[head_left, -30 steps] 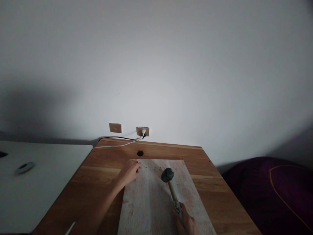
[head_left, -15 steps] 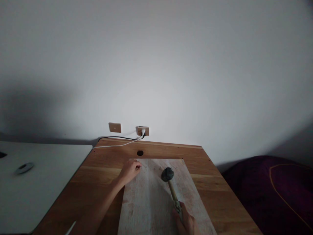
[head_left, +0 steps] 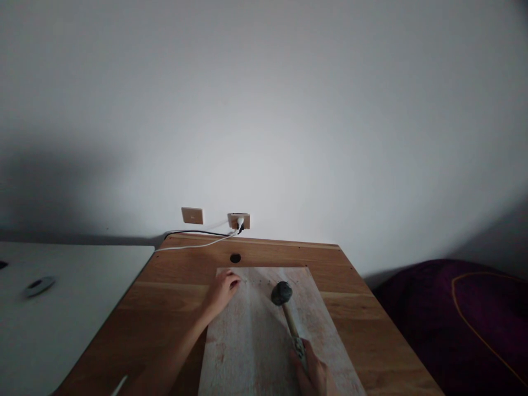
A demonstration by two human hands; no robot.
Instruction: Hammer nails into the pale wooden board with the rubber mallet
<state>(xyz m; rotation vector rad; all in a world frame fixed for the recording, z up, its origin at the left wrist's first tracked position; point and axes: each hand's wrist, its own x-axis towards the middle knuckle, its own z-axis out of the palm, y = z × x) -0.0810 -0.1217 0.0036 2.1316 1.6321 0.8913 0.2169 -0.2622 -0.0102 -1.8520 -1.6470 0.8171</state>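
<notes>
A pale wooden board point(head_left: 251, 341) lies on a brown wooden desk point(head_left: 173, 286). My right hand point(head_left: 315, 377) grips the handle of a hammer point(head_left: 286, 311) low on the board; its dark head rests on the board near the far edge. My left hand point(head_left: 223, 290) sits at the board's far left corner, fingers curled in a pinch near a row of small nails point(head_left: 258, 283). What the fingers pinch is too small to make out.
A cable hole point(head_left: 235, 257) is in the desk's far side. Wall sockets point(head_left: 239, 221) with white and black cables are behind it. A white table point(head_left: 53, 308) with a dark ring stands left. A dark purple cushion point(head_left: 462, 319) lies right.
Almost nothing has moved. The view shifts slightly left, and both hands and the hammer keep their places on the board.
</notes>
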